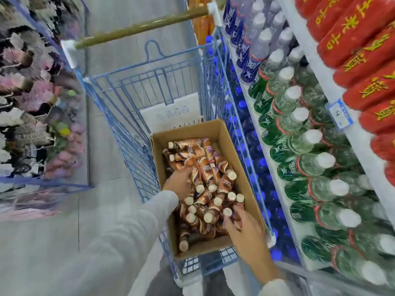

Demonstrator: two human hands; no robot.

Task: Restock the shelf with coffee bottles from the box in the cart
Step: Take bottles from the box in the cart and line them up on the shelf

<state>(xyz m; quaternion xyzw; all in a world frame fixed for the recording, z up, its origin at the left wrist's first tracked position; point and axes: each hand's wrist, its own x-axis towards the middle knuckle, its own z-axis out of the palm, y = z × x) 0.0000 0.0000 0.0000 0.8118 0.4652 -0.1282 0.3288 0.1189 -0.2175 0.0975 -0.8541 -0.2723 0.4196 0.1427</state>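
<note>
Coffee bottles [208, 178]: 1 each within curled fingers of left hand [178, 183], right hand [243, 229].

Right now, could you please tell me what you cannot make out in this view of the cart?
Head view:
- Left hand and right hand: fingertips lost among coffee bottles; grip unclear.
- Box bottom: hidden by the pile.
- Price tag: print too small.
- Left-side goods: blurred.
- Coffee's shelf slot: outside the frame.

A cardboard box [236, 150] of coffee bottles [205, 167] sits in a blue wire cart [132, 92]. The left hand [178, 184] reaches among the bottles, and the right hand [243, 231] grips one near its cap. A stocked shelf [313, 58] stands just beside the cart.
</note>
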